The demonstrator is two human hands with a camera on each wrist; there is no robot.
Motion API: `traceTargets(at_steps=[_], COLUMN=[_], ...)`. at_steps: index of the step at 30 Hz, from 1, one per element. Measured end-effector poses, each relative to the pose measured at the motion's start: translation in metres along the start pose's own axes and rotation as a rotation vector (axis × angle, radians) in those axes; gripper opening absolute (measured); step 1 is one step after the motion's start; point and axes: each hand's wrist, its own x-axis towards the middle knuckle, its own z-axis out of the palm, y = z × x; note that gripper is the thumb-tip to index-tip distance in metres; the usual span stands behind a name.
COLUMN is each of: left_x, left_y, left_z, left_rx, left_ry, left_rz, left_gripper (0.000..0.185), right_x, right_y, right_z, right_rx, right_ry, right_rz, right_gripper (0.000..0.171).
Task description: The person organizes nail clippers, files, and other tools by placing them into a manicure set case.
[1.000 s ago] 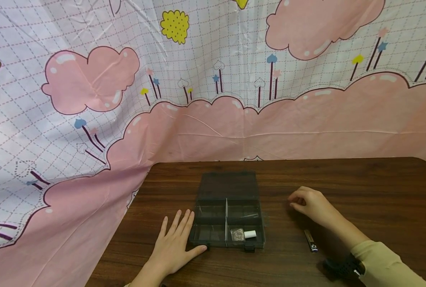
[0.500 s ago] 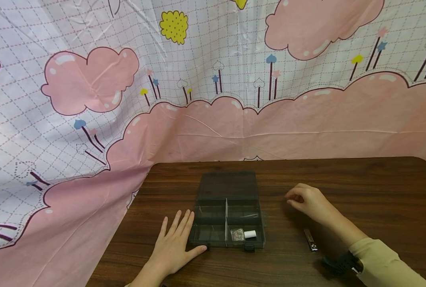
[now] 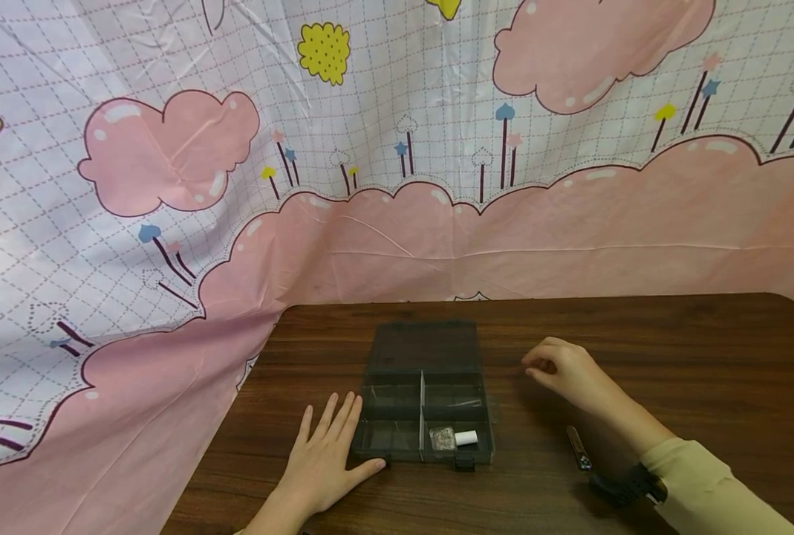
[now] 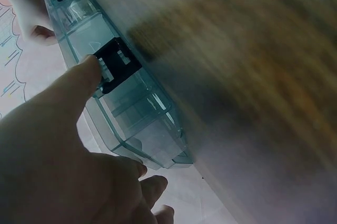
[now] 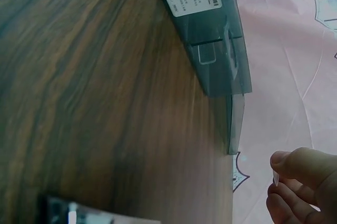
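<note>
The right hand (image 3: 566,369) is on the move, sliding across the table (image 3: 704,357) toward the compartment box (image 3: 425,394) and a touch farther from the person. A second ago it sat well off the box's right edge; now it is nearer that edge, just beside the open lid's corner. It has pulled farther away from the nail clipper (image 3: 578,448). Something small and pale is pinched in its fingertips (image 5: 284,174).
</note>
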Motion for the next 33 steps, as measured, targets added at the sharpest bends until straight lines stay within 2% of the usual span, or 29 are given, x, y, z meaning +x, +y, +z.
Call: traceTargets(at_steps=[12,33], left_x=[-0.001,-0.001], left_y=[0.0,-0.001], left_z=[0.0,-0.001], left_rx=[0.004,0.012], left_ry=[-0.003,-0.006], left_rz=[-0.006,0.001], left_gripper=[0.098,0.097], right_x=[0.023,0.038], right_y=[-0.025,-0.052], right_z=[-0.003,0.024], right_rx=[0.031,0.111], right_ry=[-0.022,-0.039], right_rz=[-0.044,-0.107], right_gripper=[0.013,0.013])
